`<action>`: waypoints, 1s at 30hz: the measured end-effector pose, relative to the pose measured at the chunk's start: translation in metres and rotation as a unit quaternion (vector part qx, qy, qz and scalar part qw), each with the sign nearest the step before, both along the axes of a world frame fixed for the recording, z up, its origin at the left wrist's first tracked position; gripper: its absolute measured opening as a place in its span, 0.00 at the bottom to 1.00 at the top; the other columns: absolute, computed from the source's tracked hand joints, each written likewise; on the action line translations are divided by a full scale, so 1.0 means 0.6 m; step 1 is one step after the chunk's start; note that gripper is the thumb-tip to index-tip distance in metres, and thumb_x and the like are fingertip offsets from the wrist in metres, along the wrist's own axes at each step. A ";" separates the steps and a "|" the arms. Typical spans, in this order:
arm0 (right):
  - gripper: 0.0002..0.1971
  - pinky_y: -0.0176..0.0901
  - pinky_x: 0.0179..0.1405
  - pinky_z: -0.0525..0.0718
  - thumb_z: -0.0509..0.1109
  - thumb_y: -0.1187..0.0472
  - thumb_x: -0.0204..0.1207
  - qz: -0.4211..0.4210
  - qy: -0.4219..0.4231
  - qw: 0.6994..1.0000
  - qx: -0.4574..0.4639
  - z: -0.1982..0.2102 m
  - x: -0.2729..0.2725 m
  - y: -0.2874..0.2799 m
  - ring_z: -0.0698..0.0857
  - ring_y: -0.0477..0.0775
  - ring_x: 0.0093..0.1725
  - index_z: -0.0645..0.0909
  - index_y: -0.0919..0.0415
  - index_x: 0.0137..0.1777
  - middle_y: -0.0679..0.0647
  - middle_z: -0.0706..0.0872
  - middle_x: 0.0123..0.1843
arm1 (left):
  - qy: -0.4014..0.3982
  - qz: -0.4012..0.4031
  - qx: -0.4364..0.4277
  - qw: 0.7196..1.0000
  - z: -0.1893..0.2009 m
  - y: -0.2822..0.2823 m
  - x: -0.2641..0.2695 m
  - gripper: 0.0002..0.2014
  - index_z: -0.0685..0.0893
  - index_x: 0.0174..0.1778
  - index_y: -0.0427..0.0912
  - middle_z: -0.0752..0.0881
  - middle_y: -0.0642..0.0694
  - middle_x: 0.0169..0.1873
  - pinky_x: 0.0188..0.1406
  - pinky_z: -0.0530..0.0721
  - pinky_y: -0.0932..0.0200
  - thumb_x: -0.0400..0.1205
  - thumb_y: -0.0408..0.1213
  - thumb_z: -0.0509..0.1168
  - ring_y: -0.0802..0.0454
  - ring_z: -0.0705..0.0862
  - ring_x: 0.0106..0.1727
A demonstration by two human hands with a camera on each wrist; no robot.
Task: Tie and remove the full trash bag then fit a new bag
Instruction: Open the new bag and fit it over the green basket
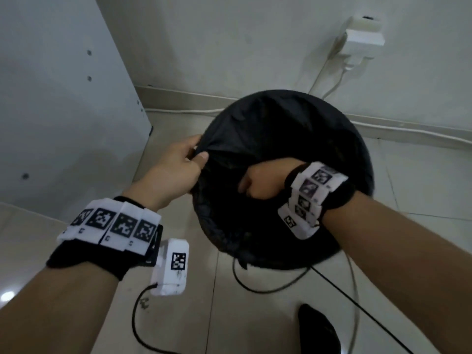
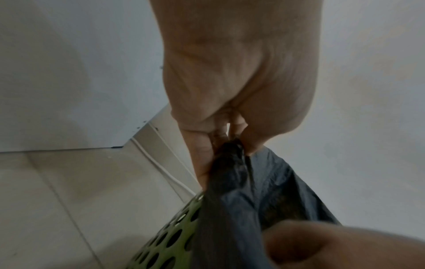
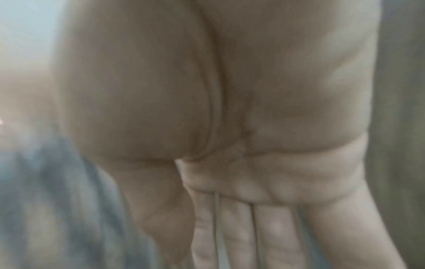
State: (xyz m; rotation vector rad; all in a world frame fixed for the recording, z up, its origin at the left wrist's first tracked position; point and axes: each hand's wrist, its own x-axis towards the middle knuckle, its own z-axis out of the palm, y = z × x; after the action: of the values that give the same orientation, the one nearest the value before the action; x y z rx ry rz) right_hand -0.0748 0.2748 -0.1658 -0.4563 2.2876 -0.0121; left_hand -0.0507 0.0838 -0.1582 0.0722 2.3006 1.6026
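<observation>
A black trash bag (image 1: 281, 129) lines a round bin on the tiled floor, its mouth spread over the rim. The left wrist view shows the bin's green perforated wall (image 2: 165, 240) under the bag (image 2: 241, 209). My left hand (image 1: 196, 154) pinches a gathered fold of the bag's edge at the left rim, with thumb and fingers (image 2: 232, 140) closed on the plastic. My right hand (image 1: 258, 182) reaches down inside the bag's mouth, its fingers hidden in the head view. The right wrist view shows its fingers (image 3: 241, 227) straight and together, holding nothing.
A white cabinet panel (image 1: 63, 98) stands close on the left. On the wall behind the bin is a socket with plugs (image 1: 362, 39), and white cables run along the skirting. Black cables (image 1: 268, 284) loop on the floor near a dark object (image 1: 319, 330).
</observation>
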 end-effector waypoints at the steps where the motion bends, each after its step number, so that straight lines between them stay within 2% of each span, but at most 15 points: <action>1: 0.19 0.50 0.68 0.81 0.61 0.58 0.78 -0.009 0.022 0.999 -0.033 0.036 -0.009 -0.003 0.85 0.55 0.60 0.85 0.51 0.65 0.49 0.88 0.62 | -0.033 0.035 0.022 0.999 -0.004 -0.007 -0.004 0.17 0.81 0.70 0.54 0.89 0.43 0.58 0.47 0.87 0.46 0.91 0.35 0.55 0.39 0.88 0.56; 5: 0.17 0.45 0.70 0.79 0.63 0.56 0.78 -0.051 0.143 0.977 -0.150 0.133 -0.030 -0.004 0.84 0.47 0.60 0.84 0.45 0.64 0.40 0.87 0.57 | -0.114 0.188 0.104 0.970 -0.025 -0.052 -0.031 0.13 0.82 0.68 0.45 0.89 0.45 0.51 0.33 0.88 0.51 0.90 0.36 0.57 0.41 0.87 0.53; 8: 0.14 0.43 0.65 0.82 0.64 0.58 0.79 -0.147 0.222 0.932 -0.245 0.156 -0.027 0.018 0.86 0.47 0.54 0.87 0.45 0.59 0.42 0.86 0.52 | -0.130 0.263 0.141 0.946 -0.037 -0.092 -0.049 0.14 0.80 0.70 0.46 0.88 0.43 0.59 0.23 0.89 0.53 0.90 0.40 0.58 0.42 0.89 0.51; 10: 0.10 0.44 0.55 0.87 0.66 0.61 0.77 -0.253 0.263 0.868 -0.336 0.139 -0.016 0.047 0.89 0.44 0.43 0.88 0.47 0.48 0.46 0.92 0.47 | -0.128 0.300 0.160 0.932 -0.036 -0.109 -0.054 0.14 0.79 0.70 0.47 0.88 0.45 0.55 0.22 0.90 0.53 0.90 0.41 0.57 0.47 0.92 0.44; 12: 0.08 0.44 0.39 0.87 0.68 0.61 0.76 -0.393 0.312 0.768 -0.398 0.101 0.010 0.077 0.86 0.42 0.30 0.85 0.51 0.38 0.50 0.91 0.37 | -0.126 0.326 0.194 0.917 -0.034 -0.117 -0.054 0.16 0.77 0.73 0.45 0.88 0.48 0.51 0.27 0.92 0.53 0.90 0.41 0.56 0.54 0.92 0.38; 13: 0.08 0.44 0.32 0.85 0.68 0.60 0.77 -0.476 0.311 0.709 -0.417 0.076 0.026 0.088 0.84 0.44 0.26 0.83 0.53 0.37 0.52 0.90 0.35 | -0.127 0.333 0.216 0.909 -0.036 -0.120 -0.054 0.17 0.76 0.75 0.44 0.88 0.48 0.52 0.34 0.93 0.51 0.91 0.41 0.56 0.54 0.92 0.41; 14: 0.07 0.44 0.29 0.84 0.69 0.57 0.79 -0.562 0.268 0.646 -0.442 0.051 0.044 0.093 0.84 0.47 0.26 0.83 0.54 0.39 0.54 0.88 0.36 | -0.130 0.335 0.233 0.904 -0.037 -0.123 -0.054 0.18 0.76 0.76 0.43 0.88 0.48 0.52 0.40 0.93 0.48 0.90 0.40 0.56 0.52 0.91 0.45; 16: 0.14 0.48 0.32 0.87 0.70 0.48 0.81 -0.672 0.074 0.546 -0.494 0.004 0.072 0.073 0.89 0.57 0.36 0.82 0.61 0.49 0.59 0.88 0.45 | -0.137 0.337 0.255 0.896 -0.037 -0.128 -0.054 0.18 0.75 0.76 0.40 0.88 0.46 0.51 0.49 0.91 0.46 0.90 0.38 0.56 0.50 0.90 0.47; 18: 0.25 0.54 0.40 0.90 0.68 0.42 0.80 -0.671 -0.103 0.489 -0.548 -0.029 0.082 0.031 0.91 0.66 0.49 0.80 0.66 0.61 0.63 0.87 0.56 | -0.144 0.341 0.273 0.888 -0.040 -0.132 -0.052 0.17 0.76 0.74 0.38 0.88 0.44 0.53 0.47 0.93 0.47 0.89 0.35 0.57 0.49 0.90 0.49; 19: 0.29 0.55 0.42 0.91 0.68 0.41 0.80 -0.655 -0.154 0.466 -0.575 -0.039 0.080 0.009 0.91 0.67 0.51 0.78 0.68 0.66 0.65 0.86 0.60 | -0.146 0.339 0.281 0.886 -0.041 -0.132 -0.050 0.15 0.78 0.71 0.37 0.90 0.44 0.52 0.45 0.93 0.49 0.89 0.35 0.57 0.49 0.90 0.49; 21: 0.30 0.54 0.43 0.92 0.70 0.43 0.79 -0.636 -0.178 0.418 -0.624 -0.048 0.068 -0.028 0.92 0.66 0.52 0.77 0.68 0.70 0.65 0.85 0.65 | -0.152 0.338 0.303 0.878 -0.039 -0.128 -0.045 0.10 0.81 0.62 0.37 0.94 0.46 0.41 0.42 0.93 0.51 0.89 0.34 0.57 0.50 0.92 0.44; 24: 0.23 0.54 0.45 0.91 0.74 0.54 0.79 -0.659 -0.124 0.371 -0.642 -0.048 0.048 -0.054 0.92 0.66 0.50 0.78 0.68 0.69 0.64 0.85 0.63 | -0.165 0.325 0.320 0.875 -0.032 -0.122 -0.036 0.09 0.82 0.52 0.37 0.94 0.46 0.33 0.38 0.93 0.52 0.88 0.30 0.56 0.51 0.94 0.35; 27: 0.19 0.58 0.52 0.91 0.73 0.61 0.80 -0.694 -0.062 0.339 -0.632 -0.047 0.036 -0.042 0.91 0.67 0.52 0.79 0.69 0.67 0.64 0.88 0.58 | -0.184 0.269 0.272 0.906 -0.032 -0.110 -0.024 0.08 0.82 0.53 0.35 0.92 0.40 0.45 0.36 0.93 0.54 0.87 0.29 0.58 0.49 0.93 0.36; 28: 0.20 0.61 0.55 0.90 0.74 0.59 0.79 -0.698 -0.046 0.335 -0.631 -0.044 0.037 -0.037 0.90 0.67 0.55 0.79 0.68 0.67 0.64 0.88 0.60 | -0.194 0.240 0.249 0.918 -0.036 -0.106 -0.020 0.08 0.82 0.57 0.34 0.90 0.37 0.50 0.37 0.93 0.54 0.86 0.30 0.59 0.48 0.94 0.39; 30: 0.22 0.55 0.47 0.92 0.77 0.54 0.76 -0.697 -0.037 0.359 -0.619 -0.040 0.045 -0.031 0.92 0.63 0.52 0.80 0.64 0.66 0.62 0.89 0.60 | -0.220 0.188 0.213 0.933 -0.039 -0.099 -0.012 0.15 0.83 0.62 0.32 0.90 0.32 0.55 0.39 0.93 0.52 0.86 0.40 0.63 0.43 0.94 0.46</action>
State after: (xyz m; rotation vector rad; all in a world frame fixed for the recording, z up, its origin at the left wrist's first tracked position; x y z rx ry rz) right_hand -0.0480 0.2561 -0.1897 0.9685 1.3061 -2.5455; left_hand -0.0580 0.0242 -0.1816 -0.5968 1.6625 2.0300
